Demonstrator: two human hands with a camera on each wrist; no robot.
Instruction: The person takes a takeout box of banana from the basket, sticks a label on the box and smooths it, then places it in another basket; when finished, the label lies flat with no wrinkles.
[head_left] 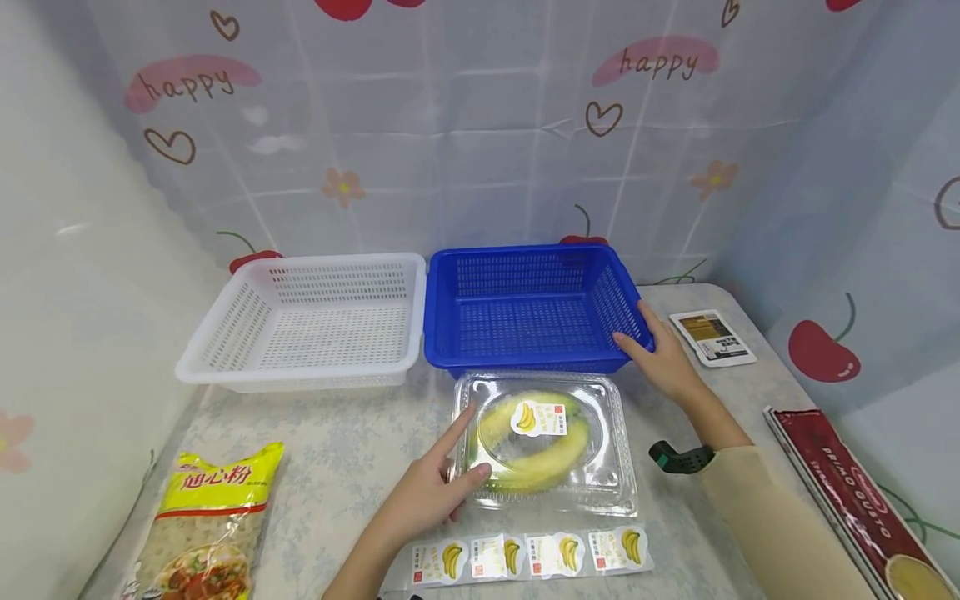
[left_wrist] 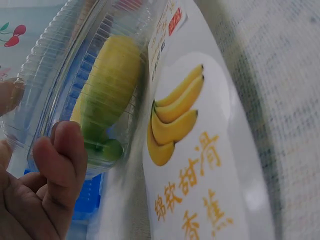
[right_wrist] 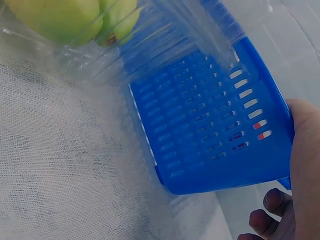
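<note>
A clear plastic clamshell box [head_left: 611, 475] of bananas [head_left: 551, 471] lies in front of the baskets in the head view, a banana sticker [head_left: 537, 418] on its lid. My left hand [head_left: 427, 493] holds the box's left edge, index finger and thumb over the lid and the other fingers at the side. At the right, my right hand [head_left: 666, 360] grips the rim of a blue basket [head_left: 525, 364], its thumb over the inside and fingers outside. The right wrist view shows the basket's slotted side [right_wrist: 200, 125] beside the box. Nearest me is a strip of banana stickers [head_left: 528, 557].
A white basket [head_left: 300, 377] stands left of the blue one. At the front left lies a yellow-topped food bag [head_left: 210, 521]. A small flat packet [head_left: 712, 337] and a long red package [head_left: 855, 483] lie along the right side. A printed curtain [head_left: 465, 158] hangs behind.
</note>
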